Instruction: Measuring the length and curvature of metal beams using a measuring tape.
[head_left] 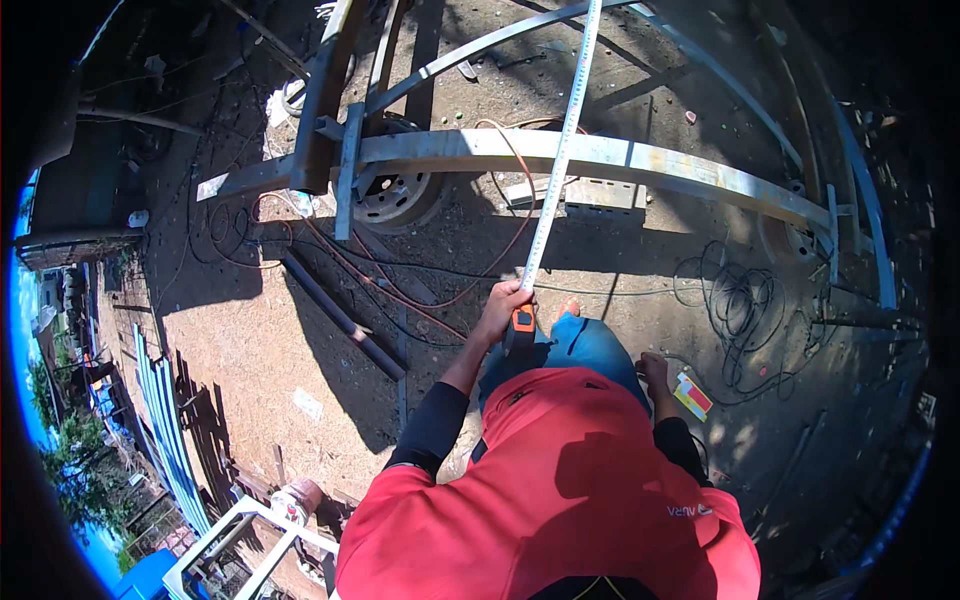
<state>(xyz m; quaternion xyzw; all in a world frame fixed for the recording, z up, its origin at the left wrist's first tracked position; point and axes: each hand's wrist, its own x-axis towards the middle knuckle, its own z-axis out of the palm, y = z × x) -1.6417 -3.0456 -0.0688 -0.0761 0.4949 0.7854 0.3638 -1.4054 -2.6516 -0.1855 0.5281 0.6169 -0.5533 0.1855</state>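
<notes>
My left hand (pixel 503 302) grips an orange-and-black tape measure case (pixel 522 324). Its white blade (pixel 560 150) is pulled out and runs straight ahead, crossing a curved grey steel beam (pixel 650 162) of a metal frame. My right hand (pixel 654 373) is lower, beside my blue-trousered knee (pixel 588 345). It holds a small yellow-and-red box (pixel 692 396). My red shirt and black sleeves fill the lower middle of the view.
A wheel (pixel 393 196) sits under the frame. Red and black cables (pixel 400 285) trail over the dirt, with a tangled black coil (pixel 738 305) at right. A dark pipe (pixel 342 318) lies at left. Blue corrugated sheets (pixel 165 425) and a white metal frame (pixel 240 530) are at lower left.
</notes>
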